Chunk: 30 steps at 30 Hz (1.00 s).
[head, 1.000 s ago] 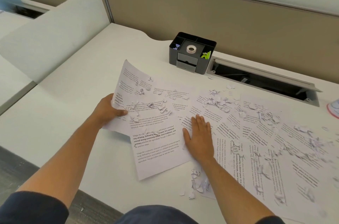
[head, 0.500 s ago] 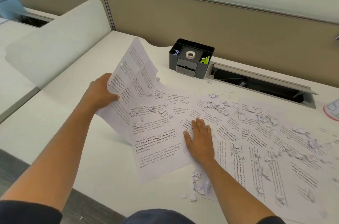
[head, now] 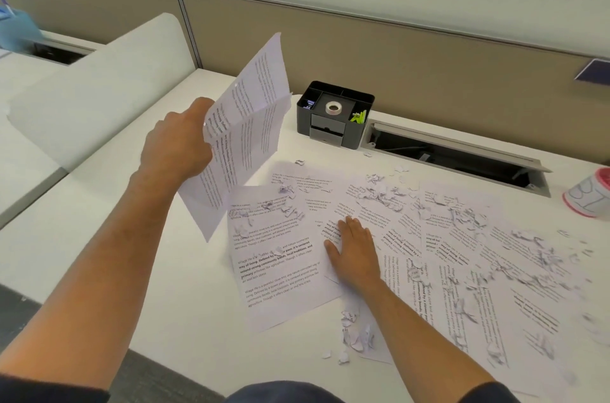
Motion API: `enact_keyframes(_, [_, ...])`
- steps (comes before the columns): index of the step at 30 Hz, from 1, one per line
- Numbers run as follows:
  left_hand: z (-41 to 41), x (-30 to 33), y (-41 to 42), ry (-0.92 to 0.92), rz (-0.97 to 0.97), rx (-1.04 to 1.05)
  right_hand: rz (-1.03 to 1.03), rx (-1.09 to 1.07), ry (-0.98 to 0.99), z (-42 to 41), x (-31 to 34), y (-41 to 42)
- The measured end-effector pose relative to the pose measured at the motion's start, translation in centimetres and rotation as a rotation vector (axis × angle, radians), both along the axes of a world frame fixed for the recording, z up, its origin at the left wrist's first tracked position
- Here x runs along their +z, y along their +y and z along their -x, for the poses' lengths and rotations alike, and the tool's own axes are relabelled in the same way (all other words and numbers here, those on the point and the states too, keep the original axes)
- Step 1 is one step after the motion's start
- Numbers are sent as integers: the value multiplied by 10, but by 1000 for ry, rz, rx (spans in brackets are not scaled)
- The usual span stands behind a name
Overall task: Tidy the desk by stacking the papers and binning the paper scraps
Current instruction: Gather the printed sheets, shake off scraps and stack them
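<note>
Left grip [head: 178, 151]: my fingers pinch two lifted sheets [head: 244, 135], tilted above the counter [head: 132, 254].
Right grip [head: 355, 249]: my fingers spread flat on papers [head: 429, 254].
Scraps [head: 379, 196]: scattered over papers.

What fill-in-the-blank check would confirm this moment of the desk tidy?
1. The left hand grips the lifted sheets ____ the desk.
2. The right hand presses ____ on the spread papers.
3. The tape roll sits in the ____ organizer.

Missing: above; flat; black
</note>
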<state>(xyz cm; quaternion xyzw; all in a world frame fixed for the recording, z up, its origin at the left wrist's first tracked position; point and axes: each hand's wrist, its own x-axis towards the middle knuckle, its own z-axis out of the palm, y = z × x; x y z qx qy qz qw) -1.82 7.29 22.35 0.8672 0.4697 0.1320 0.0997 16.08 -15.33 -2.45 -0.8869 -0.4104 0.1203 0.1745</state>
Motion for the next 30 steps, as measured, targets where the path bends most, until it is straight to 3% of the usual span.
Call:
enact_keyframes(3, [-1,13,-7,-48,-12,-9,40,4,36,-5,9,4])
enact_keyframes(6, [-2,20,-16,-112,7,-36,-70,-50,143,-7,29,10])
enact_keyframes(14, [-8,25,-32,-434,201,-177,-562,-201,962,-6,83,29])
enact_keyframes(19, [-12,11,-46,-700,483,-312,-893,-251,1446,-13,96,18])
enact_keyframes(22, [-12,-16,-54,-824,746,-364,-1074,-284,1504,-24,99,2])
enact_keyframes(25, [-9,-48,-62,-921,993,-383,-1062,-262,1506,-25,94,-13])
enact_keyframes(30, [-9,-97,-77,-804,1255,-354,-1001,-293,1576,-20,76,-31])
